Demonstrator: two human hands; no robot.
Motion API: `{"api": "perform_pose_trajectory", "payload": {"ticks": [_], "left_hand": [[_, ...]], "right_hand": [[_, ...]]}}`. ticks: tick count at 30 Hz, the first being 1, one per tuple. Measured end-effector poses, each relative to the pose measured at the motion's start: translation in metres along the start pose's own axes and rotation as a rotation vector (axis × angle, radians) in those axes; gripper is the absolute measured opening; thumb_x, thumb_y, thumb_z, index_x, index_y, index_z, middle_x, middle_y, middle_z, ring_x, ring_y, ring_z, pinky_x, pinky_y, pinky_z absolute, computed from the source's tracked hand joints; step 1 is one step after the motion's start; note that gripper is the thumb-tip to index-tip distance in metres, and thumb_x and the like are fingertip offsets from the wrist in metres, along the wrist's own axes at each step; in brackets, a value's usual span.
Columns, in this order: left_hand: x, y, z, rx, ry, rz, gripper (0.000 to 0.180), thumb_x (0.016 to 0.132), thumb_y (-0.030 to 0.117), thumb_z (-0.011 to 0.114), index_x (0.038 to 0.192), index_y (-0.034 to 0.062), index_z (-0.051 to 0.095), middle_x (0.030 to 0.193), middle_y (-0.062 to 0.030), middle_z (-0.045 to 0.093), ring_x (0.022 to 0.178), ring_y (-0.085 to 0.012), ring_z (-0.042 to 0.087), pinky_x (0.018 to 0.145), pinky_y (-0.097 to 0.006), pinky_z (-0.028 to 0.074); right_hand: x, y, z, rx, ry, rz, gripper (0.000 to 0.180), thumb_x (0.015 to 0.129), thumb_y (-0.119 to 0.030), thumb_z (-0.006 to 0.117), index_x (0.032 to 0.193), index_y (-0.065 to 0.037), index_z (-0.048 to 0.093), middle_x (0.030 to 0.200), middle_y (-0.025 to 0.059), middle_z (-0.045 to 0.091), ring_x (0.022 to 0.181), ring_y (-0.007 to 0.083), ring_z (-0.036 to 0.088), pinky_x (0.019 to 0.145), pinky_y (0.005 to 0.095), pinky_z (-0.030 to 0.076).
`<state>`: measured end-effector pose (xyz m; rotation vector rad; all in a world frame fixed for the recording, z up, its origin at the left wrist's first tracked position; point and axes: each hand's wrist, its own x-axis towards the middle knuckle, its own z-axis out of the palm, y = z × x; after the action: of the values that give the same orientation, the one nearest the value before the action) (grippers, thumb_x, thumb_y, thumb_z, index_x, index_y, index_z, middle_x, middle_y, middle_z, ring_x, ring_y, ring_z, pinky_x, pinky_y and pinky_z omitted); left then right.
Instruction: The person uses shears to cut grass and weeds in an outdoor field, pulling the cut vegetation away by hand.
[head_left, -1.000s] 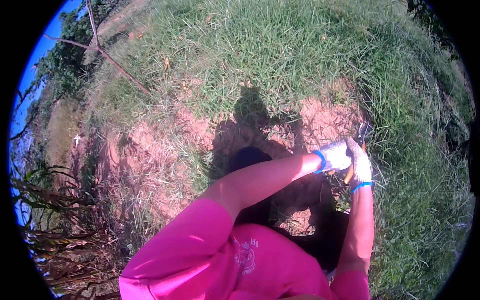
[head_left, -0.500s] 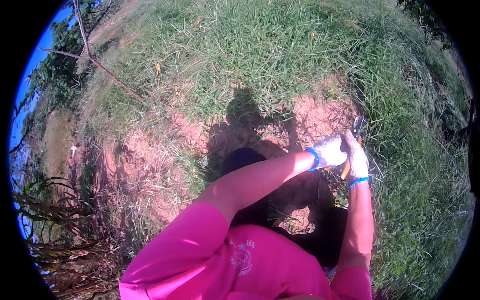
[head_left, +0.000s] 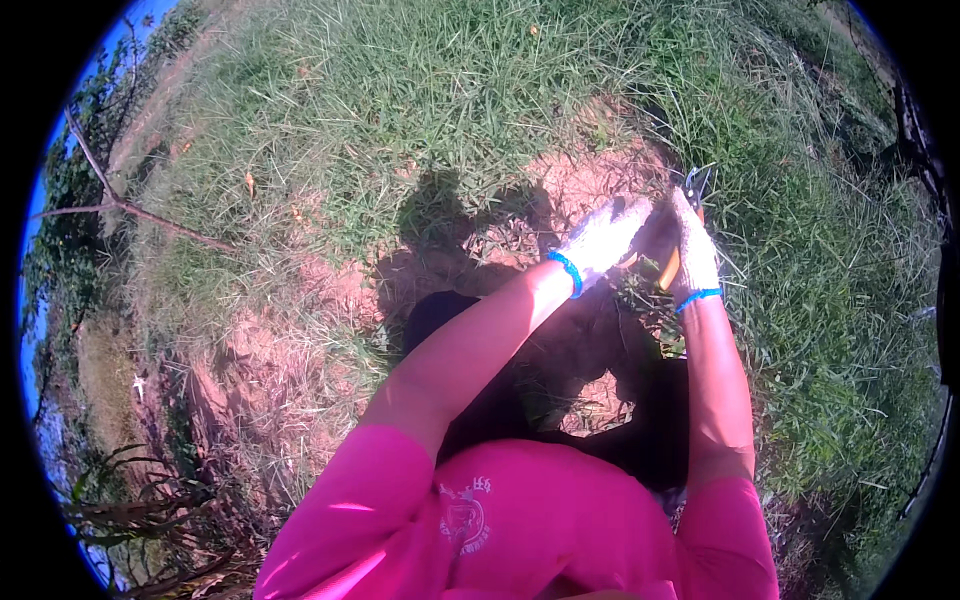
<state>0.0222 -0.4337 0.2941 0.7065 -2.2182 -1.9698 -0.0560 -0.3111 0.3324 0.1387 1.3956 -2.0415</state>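
Observation:
Both my hands wear white knit gloves with blue cuffs. My right hand (head_left: 697, 248) is closed around a pair of pruning shears (head_left: 668, 271), whose yellow-orange handle shows beside the palm. The metal blades stick out past the fingers, toward the grass; they look parted. Just left of it, my left hand (head_left: 603, 240) reaches toward the shears with its fingers stretched out, a small gap between the two gloves. Bright sunlight washes out the finger detail, and a small pale-orange bit under the left palm is too unclear to name.
Reddish bare soil (head_left: 600, 165) lies beyond my hands, with green grass (head_left: 800, 300) on the right and ahead. A forked bare branch (head_left: 150, 215) stands at the left. Dark-clothed knees (head_left: 440, 315) are below my arms, and dry leaves (head_left: 150, 520) lie at lower left.
My left hand has drawn away from my right, leaving a gap where they were together. The shears stay in my right hand. The whole view has shifted slightly.

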Motion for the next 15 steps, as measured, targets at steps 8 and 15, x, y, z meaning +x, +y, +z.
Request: {"api": "perform_pose_trajectory", "payload": {"ticks": [8,15], "left_hand": [[-0.002,0.016,-0.018,-0.452,-0.001,0.066,0.066,0.097,0.047,0.048,0.141,-0.0011,0.041,0.143,-0.0190,0.043,0.132,-0.0298,0.041,0.111,-0.039,0.033],[0.010,0.006,-0.031,-0.177,-0.052,0.239,0.064,0.095,0.045,0.055,0.136,-0.0030,0.046,0.133,-0.0191,0.054,0.121,-0.0273,0.054,0.106,-0.037,0.040]], "right_hand": [[0.021,-0.037,-0.058,-0.014,-0.150,-0.436,0.030,0.093,-0.022,0.064,0.108,0.000,0.052,0.093,0.0140,0.060,0.087,0.0311,0.064,0.083,0.0488,0.053],[-0.041,-0.076,-0.077,0.011,0.154,-0.595,0.028,0.091,-0.029,0.065,0.105,-0.006,0.057,0.086,0.0083,0.065,0.082,0.0213,0.065,0.082,0.0394,0.053]]}}
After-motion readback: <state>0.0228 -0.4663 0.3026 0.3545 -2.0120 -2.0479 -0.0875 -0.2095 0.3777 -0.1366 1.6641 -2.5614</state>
